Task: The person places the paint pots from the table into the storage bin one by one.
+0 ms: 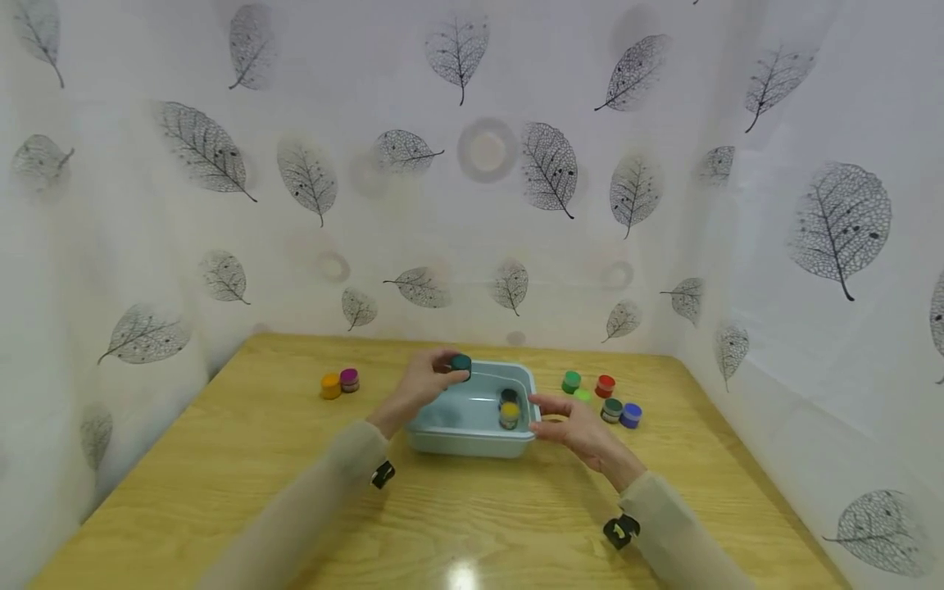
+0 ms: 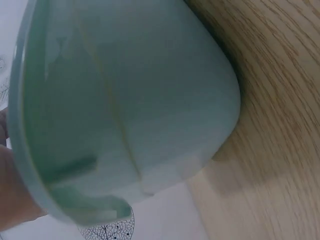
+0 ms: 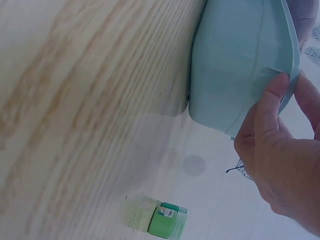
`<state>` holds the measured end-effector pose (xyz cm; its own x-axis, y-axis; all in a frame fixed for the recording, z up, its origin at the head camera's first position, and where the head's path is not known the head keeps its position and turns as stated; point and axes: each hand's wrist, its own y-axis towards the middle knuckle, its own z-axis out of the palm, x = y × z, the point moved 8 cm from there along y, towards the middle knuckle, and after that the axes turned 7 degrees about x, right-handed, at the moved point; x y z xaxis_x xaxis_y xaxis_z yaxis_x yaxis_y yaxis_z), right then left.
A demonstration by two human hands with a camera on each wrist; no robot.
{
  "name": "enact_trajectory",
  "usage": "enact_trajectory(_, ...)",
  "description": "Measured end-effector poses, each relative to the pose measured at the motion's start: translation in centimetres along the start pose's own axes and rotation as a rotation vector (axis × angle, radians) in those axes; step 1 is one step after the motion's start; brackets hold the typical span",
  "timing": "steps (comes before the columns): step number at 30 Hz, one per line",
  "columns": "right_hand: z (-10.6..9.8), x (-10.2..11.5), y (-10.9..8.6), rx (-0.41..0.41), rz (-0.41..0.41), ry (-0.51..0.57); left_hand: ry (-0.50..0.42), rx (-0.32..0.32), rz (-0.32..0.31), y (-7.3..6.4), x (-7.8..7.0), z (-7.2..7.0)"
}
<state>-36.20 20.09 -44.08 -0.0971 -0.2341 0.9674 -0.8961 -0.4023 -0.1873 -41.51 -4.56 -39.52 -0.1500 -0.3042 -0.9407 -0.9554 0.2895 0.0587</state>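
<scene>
A dark teal paint jar [image 1: 460, 366] is pinched in my left hand [image 1: 430, 380], over the back left part of a light blue plastic basin [image 1: 472, 447]. At the basin's right rim, my right hand [image 1: 578, 430] grips the edge; in the right wrist view, fingers of the right hand [image 3: 285, 165] lie on both sides of that rim. Inside the basin stand a yellow paint jar [image 1: 509, 415] and a black-looking one [image 1: 509, 397], side by side at the right end. In the left wrist view the basin's wall [image 2: 150, 90] hides most of the left hand.
Right of the basin stand several paint jars: green [image 1: 571, 382], red [image 1: 605, 386], light green [image 1: 583, 396], dark green [image 1: 612, 410] and blue [image 1: 631, 415]. An orange jar [image 1: 331, 386] and a purple jar [image 1: 350, 379] stand at the left. A leaf-print curtain [image 1: 472, 229] surrounds the wooden table [image 1: 310, 508].
</scene>
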Motion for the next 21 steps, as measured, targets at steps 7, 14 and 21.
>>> enact_trajectory(7, -0.1, -0.1, 0.1, 0.003, -0.003, 0.003, -0.025, 0.048, -0.004, 0.4, 0.1, 1.4)
enact_trajectory(14, 0.1, 0.1, 0.2, 0.012, -0.001, 0.009, -0.016, 0.084, -0.021, 0.7, 0.4, 2.4)
enact_trajectory(21, 0.1, 0.1, 0.1, 0.014, -0.006, 0.023, -0.046, 0.118, -0.063, 1.7, 1.0, 3.6)
